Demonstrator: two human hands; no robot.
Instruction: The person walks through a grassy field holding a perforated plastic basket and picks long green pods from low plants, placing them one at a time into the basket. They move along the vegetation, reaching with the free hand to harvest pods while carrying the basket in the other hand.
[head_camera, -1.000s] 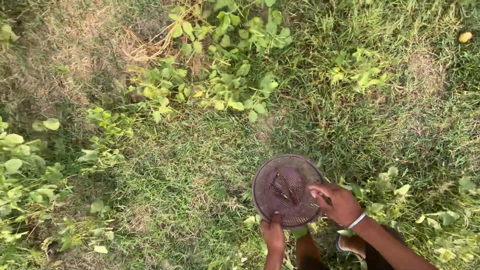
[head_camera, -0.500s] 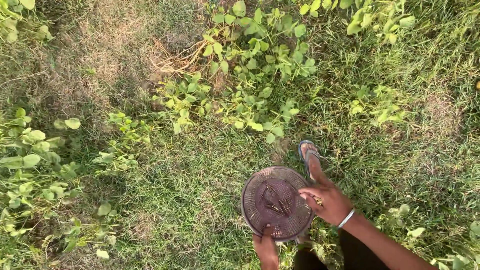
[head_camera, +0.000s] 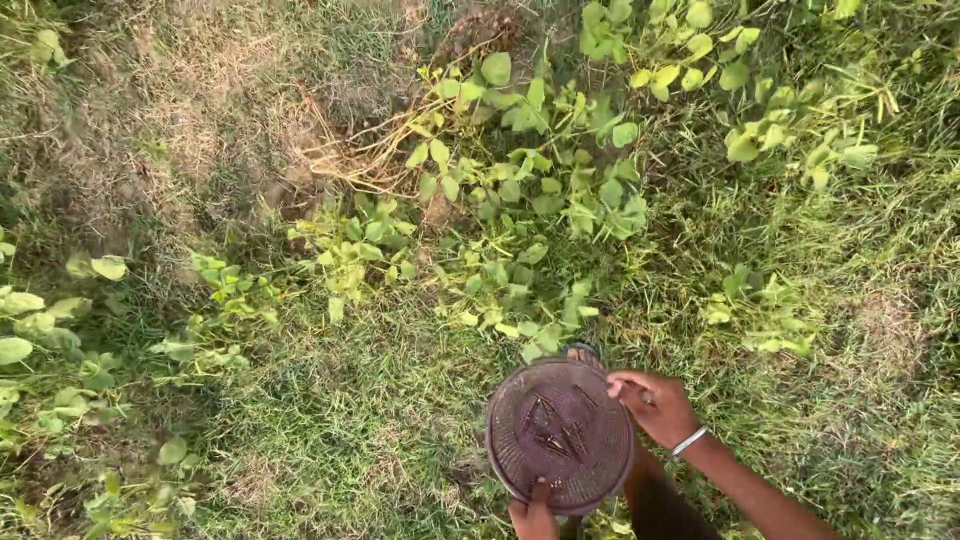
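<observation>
The round brown basket (head_camera: 560, 435) sits low in the view, right of centre, held out over the grass (head_camera: 340, 420). Against the picture half a second back, it lies further to the right and a touch lower, and the leafy vine patch (head_camera: 520, 190) has slid down towards it — the camera has swung. The sandalled foot, plain above the rim back then, is now only a dark sliver (head_camera: 583, 352) peeking over the basket's top edge.

The right hand (head_camera: 655, 408) grips the rim at the upper right, fingers curled shut on it, a pale bangle (head_camera: 688, 441) on the wrist. The left hand (head_camera: 533, 515) pinches the near rim from below, thumb on top; the frame's bottom edge cuts off the rest of it, so only the thumb and knuckles show.

Inside the basket lie thin dark pieces (head_camera: 555, 428) — pods or stalks, too small to tell which. A dark shape under the right forearm (head_camera: 655, 505), a leg or clothing, is in shadow and cut off by the frame. Dry straw-coloured stems (head_camera: 350, 150) lie well away at the upper left.
</observation>
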